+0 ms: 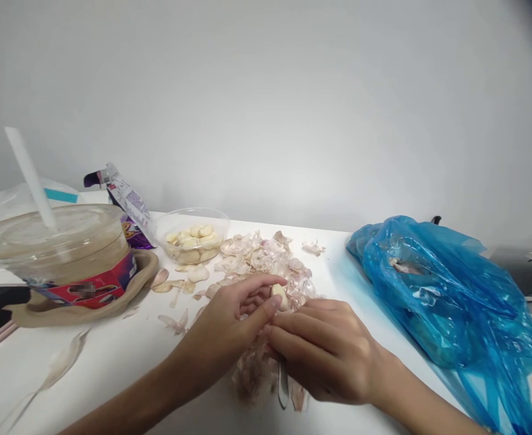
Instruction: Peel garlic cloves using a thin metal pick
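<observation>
In the middle of the head view, my left hand pinches a pale garlic clove between thumb and forefinger. My right hand is closed against it from the right, its fingertips close under the clove. From beneath the right fingers pokes the rounded end of a slim metal utensil; its other end is hidden. A heap of papery garlic skins spreads over the white table behind and below both hands. Peeled cloves fill part of a clear plastic bowl at the back left.
A large lidded drink cup with a straw stands left in a brown carrier. Behind it leans an open purple snack bag. Right lies a crumpled blue plastic bag. A grey wall closes the back.
</observation>
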{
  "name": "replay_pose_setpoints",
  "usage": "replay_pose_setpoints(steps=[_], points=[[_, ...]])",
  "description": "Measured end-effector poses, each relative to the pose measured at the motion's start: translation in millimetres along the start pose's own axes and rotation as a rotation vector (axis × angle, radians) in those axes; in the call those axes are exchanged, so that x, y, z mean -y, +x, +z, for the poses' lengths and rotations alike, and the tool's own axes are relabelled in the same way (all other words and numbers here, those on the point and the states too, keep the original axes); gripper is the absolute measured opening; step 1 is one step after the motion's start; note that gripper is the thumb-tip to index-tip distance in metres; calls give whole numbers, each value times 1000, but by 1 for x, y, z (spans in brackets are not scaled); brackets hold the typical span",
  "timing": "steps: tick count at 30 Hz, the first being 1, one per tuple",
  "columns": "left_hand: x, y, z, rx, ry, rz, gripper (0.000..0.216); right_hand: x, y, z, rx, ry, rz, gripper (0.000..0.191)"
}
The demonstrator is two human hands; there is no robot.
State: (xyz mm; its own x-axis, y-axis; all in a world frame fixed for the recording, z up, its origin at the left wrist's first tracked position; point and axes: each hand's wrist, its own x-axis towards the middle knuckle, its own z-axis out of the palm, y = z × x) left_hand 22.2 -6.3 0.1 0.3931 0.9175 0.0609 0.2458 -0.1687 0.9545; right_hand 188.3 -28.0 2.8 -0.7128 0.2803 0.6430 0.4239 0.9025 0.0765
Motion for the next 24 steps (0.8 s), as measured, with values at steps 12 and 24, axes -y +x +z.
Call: replay_pose_setpoints(steps=[12, 24], points=[[-3, -1, 0, -61, -165, -54, 29, -2, -7, 2, -199, 26, 53, 21], [-3, 0, -2, -71, -231, 19, 12, 2, -3, -1, -388, 120, 188, 28]])
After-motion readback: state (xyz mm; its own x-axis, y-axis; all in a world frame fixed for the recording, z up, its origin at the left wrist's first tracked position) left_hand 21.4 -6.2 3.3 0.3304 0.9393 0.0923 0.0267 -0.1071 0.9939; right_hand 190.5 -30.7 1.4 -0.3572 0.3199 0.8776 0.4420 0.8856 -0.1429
